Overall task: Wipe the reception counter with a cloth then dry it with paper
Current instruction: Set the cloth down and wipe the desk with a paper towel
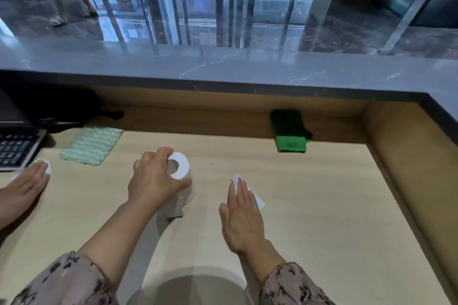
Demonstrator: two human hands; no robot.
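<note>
1. The left hand reaches forward, its fingers and thumb curled over the top of the paper roll. It grips the roll, which stands on the wooden desk near the middle.
2. The right hand lies palm down with its fingers straight and pressed together. It flattens a paper sheet against the desk, just right of the roll.
3. A third hand rests flat at the near left, with a paper scrap under its fingertips.
4. Counted: three hands, one roll, two paper pieces, two cloths.
5. The striped cloth lies flat at the far left beside the keyboard. The green cloth sits folded at the far right, under the stone counter.
6. The keyboard legends are too small to read.
</note>
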